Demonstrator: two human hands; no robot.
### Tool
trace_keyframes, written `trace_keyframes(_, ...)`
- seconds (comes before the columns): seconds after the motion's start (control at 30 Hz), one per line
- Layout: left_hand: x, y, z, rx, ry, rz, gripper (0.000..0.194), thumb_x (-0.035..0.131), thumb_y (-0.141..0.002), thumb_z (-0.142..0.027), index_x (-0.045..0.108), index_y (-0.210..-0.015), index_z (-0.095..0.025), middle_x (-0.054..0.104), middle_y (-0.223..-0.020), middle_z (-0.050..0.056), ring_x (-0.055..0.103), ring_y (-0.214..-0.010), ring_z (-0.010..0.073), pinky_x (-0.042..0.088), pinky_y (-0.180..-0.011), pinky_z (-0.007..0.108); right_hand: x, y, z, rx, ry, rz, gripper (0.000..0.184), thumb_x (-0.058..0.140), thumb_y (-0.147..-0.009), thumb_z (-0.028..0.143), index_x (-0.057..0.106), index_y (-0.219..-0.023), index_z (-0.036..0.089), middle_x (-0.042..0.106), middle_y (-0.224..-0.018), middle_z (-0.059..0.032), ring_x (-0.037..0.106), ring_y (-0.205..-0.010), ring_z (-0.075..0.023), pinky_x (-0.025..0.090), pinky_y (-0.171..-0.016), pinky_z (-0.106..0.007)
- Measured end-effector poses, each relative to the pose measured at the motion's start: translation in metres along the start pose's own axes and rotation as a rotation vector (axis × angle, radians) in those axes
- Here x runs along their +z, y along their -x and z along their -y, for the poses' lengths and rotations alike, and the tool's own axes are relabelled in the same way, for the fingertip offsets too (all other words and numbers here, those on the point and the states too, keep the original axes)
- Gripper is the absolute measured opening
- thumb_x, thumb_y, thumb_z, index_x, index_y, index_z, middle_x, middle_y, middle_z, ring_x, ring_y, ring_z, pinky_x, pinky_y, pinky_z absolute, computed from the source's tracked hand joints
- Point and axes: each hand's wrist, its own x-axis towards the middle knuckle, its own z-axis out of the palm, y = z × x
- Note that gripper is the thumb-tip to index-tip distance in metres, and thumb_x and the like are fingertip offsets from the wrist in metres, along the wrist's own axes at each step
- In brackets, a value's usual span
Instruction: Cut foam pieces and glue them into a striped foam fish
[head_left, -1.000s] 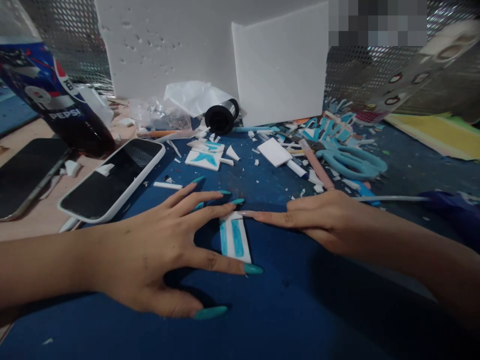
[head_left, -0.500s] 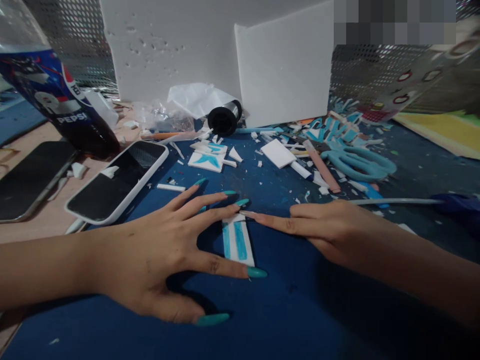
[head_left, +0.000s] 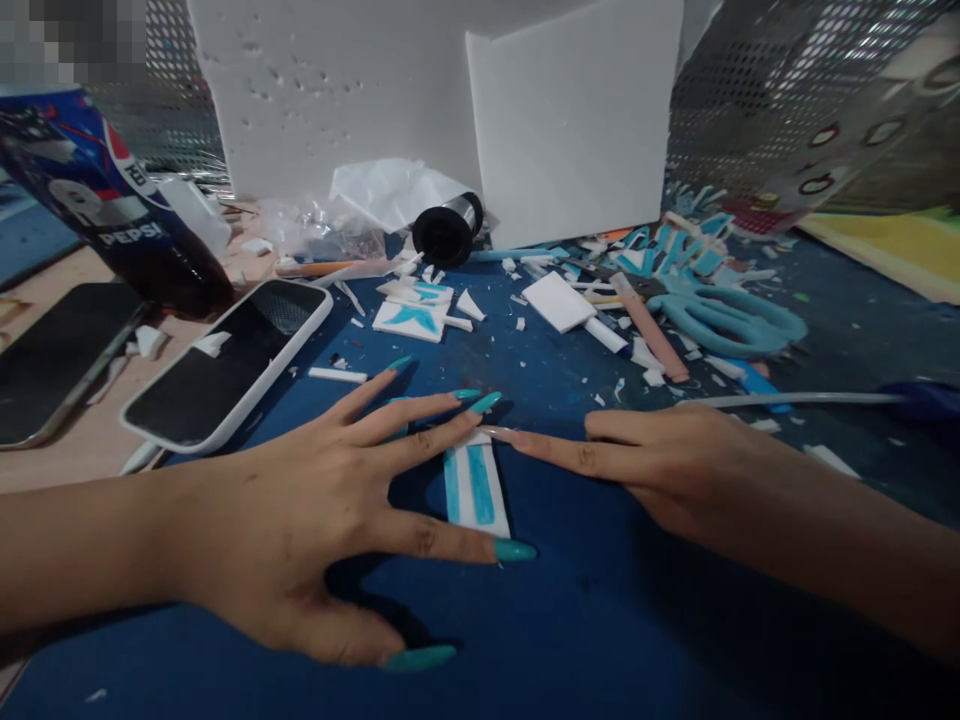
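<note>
My left hand [head_left: 341, 500] lies palm down with its teal-nailed fingers spread. Under and beside its fingers is a flat white foam strip [head_left: 472, 495] with blue painted bars. The index fingertip rests at the strip's near end, and another fingertip crosses its far end, hiding part of it. From the right, my right hand [head_left: 660, 455] stretches one finger to the strip's far end, its long pale nail touching there. The other fingers of that hand are curled back, and I see nothing held in them.
Behind stand white foam boards [head_left: 574, 130] and a black spool [head_left: 448, 230]. Blue-handled scissors [head_left: 750, 320] lie among scraps at right. At left are a white-cased phone [head_left: 232, 365], a dark phone [head_left: 64, 360] and a Pepsi bottle [head_left: 127, 215]. Painted foam pieces [head_left: 409, 315] lie beyond my left hand.
Both hands stay almost in place at the strip. The view has shifted slightly, so the bottle and phones sit a little further left and the scissors further right.
</note>
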Motion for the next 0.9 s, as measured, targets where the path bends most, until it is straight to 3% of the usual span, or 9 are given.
trace_keyframes(0.2,0.0010,-0.0019,-0.0005,0.000,-0.006,0.008,0.067,0.058,-0.078,-0.055,0.032,-0.139,-0.044,0.019,-0.154,0.010,0.025,-0.134,0.0464,0.013,-0.098,0.077,-0.0017,-0.0047,0.0009,-0.023,0.031,0.006,0.076,0.034,-0.074,-0.001,0.036,-0.142,0.033,0.050,-0.063,0.0029,0.042,-0.039,-0.0092,0.024,-0.041,-0.022)
trace_keyframes(0.53,-0.0009,-0.0020,-0.0015,-0.017,-0.009,0.048,0.066,0.058,-0.078,-0.052,0.034,-0.139,-0.044,0.023,-0.152,0.013,0.028,-0.133,0.0462,0.018,-0.094,0.078,0.0057,-0.0010,-0.0038,-0.024,-0.017,-0.064,0.080,0.033,-0.073,-0.005,0.034,-0.142,0.035,0.053,-0.067,0.0015,0.046,-0.045,-0.0097,0.027,-0.045,-0.020)
trace_keyframes(0.9,-0.0003,-0.0038,0.0014,-0.004,0.043,0.036,0.066,0.057,-0.077,-0.056,0.037,-0.138,-0.042,0.021,-0.153,0.013,0.020,-0.135,0.0479,0.023,-0.096,0.076,-0.0037,-0.0098,0.0002,-0.018,0.051,0.064,0.077,0.038,-0.071,-0.003,0.041,-0.139,0.032,0.054,-0.065,0.0008,0.040,-0.040,-0.0089,0.023,-0.041,-0.022)
